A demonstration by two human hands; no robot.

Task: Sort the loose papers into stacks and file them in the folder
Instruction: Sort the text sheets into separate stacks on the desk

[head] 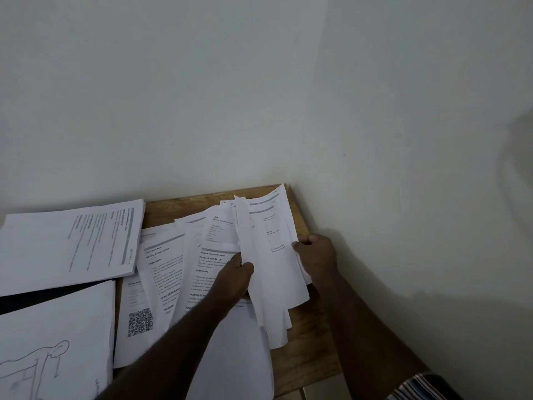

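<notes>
A fanned bundle of white printed sheets [271, 272] is lifted off the wooden table [311, 353] near the wall corner. My left hand [233, 281] pinches the bundle's left edge from below, thumb on top. My right hand [315, 255] grips its right edge. Under it lie loose printed pages [164, 272], one showing a QR code [140, 321]. A neat stack of text pages [69, 243] sits at the far left. A stack topped by a line drawing of a figure [54, 347] lies at the near left. A dark strip [43, 298], possibly the folder, shows between these two stacks.
Pale walls [403, 168] meet in a corner right behind and beside the table. The table's right edge runs toward me, with tiled floor [320, 394] below it. Striped cloth [418, 388] shows at the bottom right.
</notes>
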